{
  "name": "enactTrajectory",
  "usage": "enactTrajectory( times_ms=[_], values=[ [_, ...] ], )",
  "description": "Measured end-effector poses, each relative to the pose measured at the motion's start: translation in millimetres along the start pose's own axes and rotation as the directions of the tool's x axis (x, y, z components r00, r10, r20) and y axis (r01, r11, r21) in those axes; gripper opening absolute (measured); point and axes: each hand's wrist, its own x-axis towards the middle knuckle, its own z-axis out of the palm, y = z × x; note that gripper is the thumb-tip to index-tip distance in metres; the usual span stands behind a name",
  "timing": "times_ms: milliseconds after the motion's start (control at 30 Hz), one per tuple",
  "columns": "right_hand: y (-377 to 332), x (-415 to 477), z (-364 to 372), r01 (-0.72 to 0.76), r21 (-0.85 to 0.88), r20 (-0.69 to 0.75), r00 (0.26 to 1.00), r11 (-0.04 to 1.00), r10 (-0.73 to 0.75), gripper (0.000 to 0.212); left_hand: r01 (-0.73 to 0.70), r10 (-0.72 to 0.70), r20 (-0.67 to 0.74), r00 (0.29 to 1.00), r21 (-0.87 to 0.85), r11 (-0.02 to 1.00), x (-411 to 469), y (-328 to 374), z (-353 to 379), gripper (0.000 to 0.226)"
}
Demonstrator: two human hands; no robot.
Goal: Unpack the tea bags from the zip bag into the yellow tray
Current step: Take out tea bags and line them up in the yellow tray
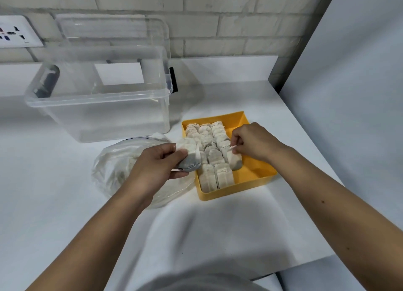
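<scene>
Far left of the yellow plastic tray (257, 175), a clear, hard-walled plastic storage box (98, 107) stands open on the smooth white worktop (65, 203). Just left of the tray lies the crumpled, see-through zip bag (109, 168), with pale shapes inside that look like tea bags yet to be unpacked. Over the tray's left edge, the left hand (157, 162) grips a small stack of soft, papery tea bags (189, 155), fingers curled round them. Inside the tray, rows of flat, rectangular, off-white tea bags (209, 142) fill the left and middle, so I judge the task well over halfway, though a bare strip runs down the tray's right side. There the right hand (253, 142) pinches the tag of one tea bag (234, 162), which stands at the rows' right edge.
</scene>
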Motion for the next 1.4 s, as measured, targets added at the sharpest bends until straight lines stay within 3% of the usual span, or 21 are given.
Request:
enactTrajectory(
  times_ms=[167,267,333,400,500,733,900,1000,1133,1267,1400],
  values=[
    [0,3,6,-0.011,0.041,0.0,1.0,0.999,0.011,0.016,0.062,-0.06,0.028,0.998,-0.078,0.995,2,-4,1,0.021],
    [-5,-3,2,-0.008,0.111,-0.095,0.995,0.994,0.019,0.021,0.084,-0.08,0.032,0.996,-0.148,0.985,1,-4,4,0.021],
    [-19,-12,0,0.027,0.235,-0.259,0.965,0.972,0.036,0.016,0.09,-0.087,0.025,0.996,-0.186,0.978,0,-2,6,0.02],
    [-42,-25,2,0.087,0.472,-0.353,0.931,0.877,0.097,0.011,0.08,-0.078,0.022,0.997,-0.206,0.975,-2,-1,9,0.017],
    [-68,-42,8,0.1,0.684,-0.286,0.948,0.722,0.139,0.012,0.058,-0.056,0.015,0.998,-0.221,0.973,-4,-1,13,0.012],
    [-79,-47,19,-0.01,0.656,-0.192,0.965,0.755,0.18,0.023,0.094,-0.08,0.062,0.995,-0.267,0.959,-9,-3,16,0.016],
    [-78,-44,21,-0.058,0.786,-0.068,0.981,0.616,0.18,0.009,0.169,-0.132,0.12,0.984,-0.381,0.909,-9,-2,15,0.021],
    [-78,-44,21,-0.078,0.831,-0.037,0.98,0.551,0.196,0.009,0.119,-0.096,0.09,0.991,-0.302,0.946,-9,-5,14,0.025],
    [-83,-44,20,-0.047,0.836,-0.07,0.979,0.546,0.191,0.016,0.082,-0.057,0.113,0.992,-0.225,0.971,-9,-7,16,0.029],
    [-83,-47,19,0.019,0.867,-0.105,0.984,0.498,0.146,0.016,0.13,-0.081,0.162,0.983,-0.325,0.937,-11,-2,14,0.03],
    [-78,-51,9,-0.033,0.923,0.005,0.997,0.384,0.073,0.019,0.217,-0.139,0.207,0.968,-0.422,0.88,-12,0,12,0.042]
  ],
)
